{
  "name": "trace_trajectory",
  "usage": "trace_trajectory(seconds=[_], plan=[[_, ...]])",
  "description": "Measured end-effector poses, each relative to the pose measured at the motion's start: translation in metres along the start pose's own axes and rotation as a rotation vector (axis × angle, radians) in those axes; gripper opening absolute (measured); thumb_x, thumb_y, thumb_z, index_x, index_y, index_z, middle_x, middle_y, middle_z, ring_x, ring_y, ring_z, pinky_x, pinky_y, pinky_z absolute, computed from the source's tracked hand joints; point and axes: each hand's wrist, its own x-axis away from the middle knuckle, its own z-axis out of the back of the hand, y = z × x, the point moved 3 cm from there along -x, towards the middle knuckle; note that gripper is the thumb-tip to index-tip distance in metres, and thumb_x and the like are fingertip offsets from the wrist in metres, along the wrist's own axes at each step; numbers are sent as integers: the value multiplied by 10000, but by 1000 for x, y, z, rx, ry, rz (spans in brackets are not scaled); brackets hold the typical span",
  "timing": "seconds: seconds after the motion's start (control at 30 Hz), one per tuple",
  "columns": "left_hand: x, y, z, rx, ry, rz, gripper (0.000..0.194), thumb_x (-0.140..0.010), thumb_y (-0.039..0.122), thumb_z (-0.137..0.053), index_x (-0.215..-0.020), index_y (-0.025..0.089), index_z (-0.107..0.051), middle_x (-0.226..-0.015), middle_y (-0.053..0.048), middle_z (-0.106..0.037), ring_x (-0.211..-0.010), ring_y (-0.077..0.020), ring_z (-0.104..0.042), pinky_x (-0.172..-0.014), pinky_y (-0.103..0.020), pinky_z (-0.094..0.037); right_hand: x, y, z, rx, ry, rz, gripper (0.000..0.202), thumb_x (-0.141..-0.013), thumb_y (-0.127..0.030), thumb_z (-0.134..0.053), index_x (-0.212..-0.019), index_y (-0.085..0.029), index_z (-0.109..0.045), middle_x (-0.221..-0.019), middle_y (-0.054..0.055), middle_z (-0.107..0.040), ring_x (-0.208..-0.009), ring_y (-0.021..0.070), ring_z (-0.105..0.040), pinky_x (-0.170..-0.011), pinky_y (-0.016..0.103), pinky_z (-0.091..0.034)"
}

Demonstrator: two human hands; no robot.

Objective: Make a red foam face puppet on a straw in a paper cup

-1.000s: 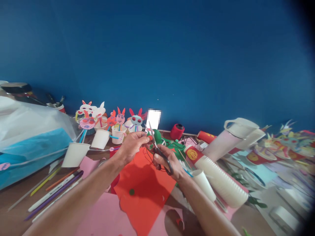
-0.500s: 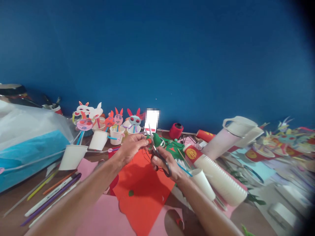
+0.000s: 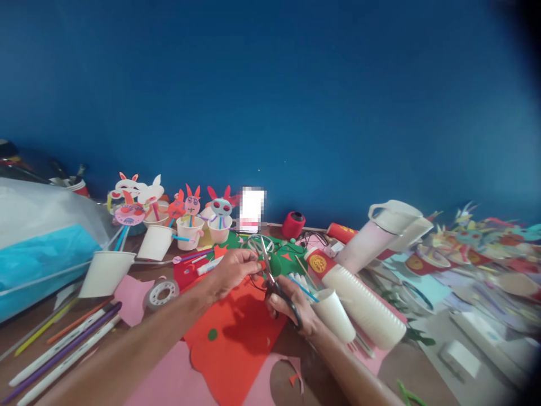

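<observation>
My left hand (image 3: 234,272) pinches a small red-orange scrap of paper (image 3: 262,264) between thumb and fingers. Beside it, my right hand (image 3: 293,301) grips black-handled scissors (image 3: 267,255), blades pointing up and away from me. The blades cross right at the scrap; whether they touch it, I cannot tell. Below both hands lies a large red-orange sheet (image 3: 232,352) with a scalloped edge and a small green paper disc (image 3: 212,335) on it. Pink paper (image 3: 164,378) lies under that sheet, and green paper (image 3: 296,259) is behind the hands.
Paper cups with animal-face figures (image 3: 221,207) stand at the back left. A tape roll (image 3: 163,294) and felt pens (image 3: 63,349) lie left. To the right are stacked cups (image 3: 363,299), a white cup of pens (image 3: 336,316) and a pitcher (image 3: 376,234). A red cylinder (image 3: 293,225) sits by the wall.
The view has shifted, so most things appear further left. Both hands appear slightly lower and further right, still holding the scrap and scissors. The tape roll has come out from behind my left arm.
</observation>
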Motion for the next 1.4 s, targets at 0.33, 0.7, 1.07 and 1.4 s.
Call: trace_trajectory(seconds=[0.33, 0.7, 1.07, 1.4], plan=[[-2, -4, 1, -28, -23, 23, 125, -682, 233, -594, -604, 143, -556, -568, 8, -564, -524, -99, -501, -574, -235, -382, -1, 3, 2, 4, -1, 1, 375, -671, -529, -609, -765, -196, -467, -530, -51, -490, -448, 94, -446, -446, 220, -364], [-1, 1, 3, -82, -62, 31, 136, -681, 245, -590, -599, 140, -560, -549, 7, -557, -522, -107, -494, -566, -249, -377, 0, 12, 6, -24, -27, -6, 357, -698, -467, -619, -857, -168, -507, -533, -59, -503, -419, 67, -452, -423, 188, -364], [-1, 6, 4, -139, -85, 65, 120, -674, 206, -559, -569, 157, -528, -536, 5, -561, -506, -110, -486, -543, -247, -372, 0, 12, 7, -12, -38, -22, 385, -686, -456, -639, -890, -156, -511, -532, -55, -512, -423, 66, -444, -427, 191, -365], [-1, 11, 8, -344, -128, 67, 135, -687, 225, -534, -579, 143, -540, -517, 23, -516, -509, -101, -463, -521, -232, -333, 0, 17, 11, -24, -85, -30, 389, -667, -421, -676, -906, -156, -520, -573, -51, -498, -469, 66, -436, -458, 192, -352]])
